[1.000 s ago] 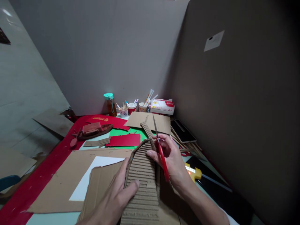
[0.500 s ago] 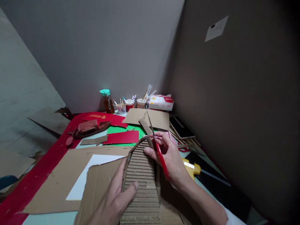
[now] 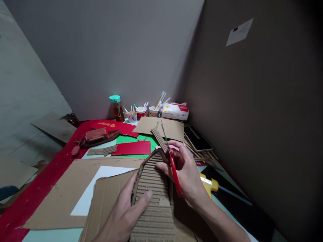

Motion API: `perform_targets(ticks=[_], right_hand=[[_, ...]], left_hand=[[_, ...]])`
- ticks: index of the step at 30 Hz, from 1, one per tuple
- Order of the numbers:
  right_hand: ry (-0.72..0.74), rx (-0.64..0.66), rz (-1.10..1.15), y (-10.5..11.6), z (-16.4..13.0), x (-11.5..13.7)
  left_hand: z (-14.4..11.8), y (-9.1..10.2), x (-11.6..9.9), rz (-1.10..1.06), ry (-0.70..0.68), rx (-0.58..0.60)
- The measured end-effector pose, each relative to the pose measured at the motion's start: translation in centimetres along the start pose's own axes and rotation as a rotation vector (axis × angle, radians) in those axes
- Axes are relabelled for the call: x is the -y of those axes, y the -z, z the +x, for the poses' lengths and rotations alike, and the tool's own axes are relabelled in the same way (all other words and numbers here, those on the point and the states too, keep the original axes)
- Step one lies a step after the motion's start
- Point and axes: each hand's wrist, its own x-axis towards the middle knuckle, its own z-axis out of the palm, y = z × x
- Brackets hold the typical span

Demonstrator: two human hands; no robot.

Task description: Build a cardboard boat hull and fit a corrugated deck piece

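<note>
A long piece of corrugated cardboard with a rounded, rimmed far end lies in front of me, shaped like a boat hull. My left hand grips its left edge, thumb on the ridged face. In my right hand are red-handled scissors, blades pointing up and away; the thumb and fingers also touch the cardboard's right side near its tip. Just beyond the tip lies a narrow corrugated strip. Flat cardboard sits underneath, partly hidden by my hands.
A small brown model boat rests at the left. Behind stand a bottle, cups of pens and sticks, and a tissue pack. To the right are a yellow glue gun and a dark tablet.
The view has shifted slightly, so most things appear a little further right. Both hands keep their holds on the cardboard and the scissors.
</note>
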Motion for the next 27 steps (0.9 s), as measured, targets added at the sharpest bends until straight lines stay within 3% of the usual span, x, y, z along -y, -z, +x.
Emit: perform_targets(ticks=[10,15,21,27], right_hand=[[0.054,-0.026,-0.102,0.5,0.1,-0.1],[0.083,-0.03,-0.102,0.7,-0.2,0.1],[0.117,0.084,-0.174,1.0,0.1,0.0],[0.049,0.057,-0.169,1.5,0.7,-0.8]], left_hand=[[-0.5,-0.1,-0.6,-0.069,0.029,0.085],[-0.3,0.1,-0.6,0.0,0.005,0.106],[0.1,0.4,-0.3,0.066,-0.033,0.075],[0.3,0.4,-0.2,-0.036,-0.037,0.187]])
